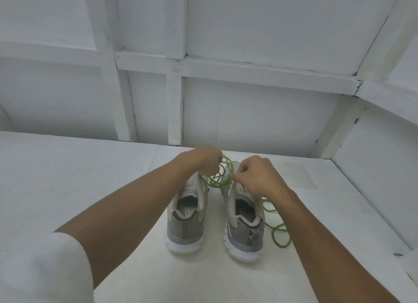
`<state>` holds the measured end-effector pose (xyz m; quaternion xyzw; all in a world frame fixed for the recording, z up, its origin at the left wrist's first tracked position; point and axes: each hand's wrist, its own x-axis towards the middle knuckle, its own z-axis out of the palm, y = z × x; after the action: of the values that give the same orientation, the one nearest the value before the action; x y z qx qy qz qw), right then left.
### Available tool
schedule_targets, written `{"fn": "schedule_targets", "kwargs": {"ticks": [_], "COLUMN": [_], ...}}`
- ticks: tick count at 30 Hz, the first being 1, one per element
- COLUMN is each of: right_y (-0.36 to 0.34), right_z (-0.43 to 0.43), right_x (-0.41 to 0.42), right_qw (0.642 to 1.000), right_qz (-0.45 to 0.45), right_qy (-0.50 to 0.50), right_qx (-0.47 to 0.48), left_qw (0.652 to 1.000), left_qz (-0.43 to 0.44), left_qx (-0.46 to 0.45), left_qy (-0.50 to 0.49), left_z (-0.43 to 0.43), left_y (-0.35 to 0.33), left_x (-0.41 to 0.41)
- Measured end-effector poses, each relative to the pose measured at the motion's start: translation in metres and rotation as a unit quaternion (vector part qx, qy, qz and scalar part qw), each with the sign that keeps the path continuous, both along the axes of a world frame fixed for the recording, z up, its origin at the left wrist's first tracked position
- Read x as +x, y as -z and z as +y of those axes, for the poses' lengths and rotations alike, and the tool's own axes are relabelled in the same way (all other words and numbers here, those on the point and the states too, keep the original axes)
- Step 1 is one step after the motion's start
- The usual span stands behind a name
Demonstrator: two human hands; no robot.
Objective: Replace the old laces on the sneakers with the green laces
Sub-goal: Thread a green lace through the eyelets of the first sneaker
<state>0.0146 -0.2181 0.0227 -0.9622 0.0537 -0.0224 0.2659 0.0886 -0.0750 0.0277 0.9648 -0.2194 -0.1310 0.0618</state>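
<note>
Two grey sneakers with white soles stand side by side at centre frame, heels toward the camera and toes pointing to the upper part of the frame: left sneaker [186,223], right sneaker [244,230], close but apart. Both rest on a white table [79,178]. Both hands are raised just above the toe ends, at centre frame. The left hand [201,161] is over the front of the left sneaker, its fingers [214,167] curled inward round loops of the green lace [220,182]. The right hand [256,177] is over the tongue area of the right sneaker, thumb and forefinger [237,177] pressed together and pinching the same lace, the other fingers curled in. The green lace hangs in several loose loops in the gap between the two hands, above and between the sneaker fronts. A green strand [273,235] lies on the table right of the right sneaker, curling from under the right wrist down to a loop beside the heel; it may be the same lace or a second one, as the hand hides the join. The eyelets are covered by the hands, so lacing state is not readable. A white sleeve [40,268] fills the lower left corner. A white panelled wall [248,110] takes up the upper half of the frame.
</note>
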Motion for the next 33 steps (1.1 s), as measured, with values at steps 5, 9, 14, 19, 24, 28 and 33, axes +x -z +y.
{"fn": "schedule_targets", "kwargs": {"ticks": [5,9,14,19,24,28,33], "right_y": [-0.006,-0.007,-0.027,-0.042,-0.04,-0.015,0.041], "right_z": [0.013,0.022,0.019,0.015,-0.002,-0.032,-0.048], "right_x": [0.016,0.026,0.029,0.025,0.021,0.01,-0.009], "right_qw": [0.999,0.994,0.993,0.991,0.993,0.991,0.987], "right_qz": [0.028,0.087,0.105,0.1,0.066,0.093,0.086], "right_qy": [-0.012,-0.037,-0.059,-0.074,-0.045,0.002,0.014], "right_qx": [-0.03,-0.052,0.0,0.043,0.088,0.1,0.134], "left_qw": [1.0,0.995,0.983,0.969,0.961,0.954,0.945], "left_qz": [0.01,-0.043,-0.04,0.007,-0.006,-0.008,-0.007], "left_qx": [0.003,-0.084,-0.182,-0.245,-0.277,-0.295,-0.322], "left_qy": [-0.003,-0.015,-0.007,0.019,-0.009,-0.049,-0.067], "left_z": [0.017,0.032,0.042,0.038,0.037,0.043,0.04], "left_y": [-0.016,-0.014,0.0,0.004,0.007,0.01,0.014], "left_x": [0.009,0.006,-0.007,-0.01,-0.012,-0.009,-0.009]}}
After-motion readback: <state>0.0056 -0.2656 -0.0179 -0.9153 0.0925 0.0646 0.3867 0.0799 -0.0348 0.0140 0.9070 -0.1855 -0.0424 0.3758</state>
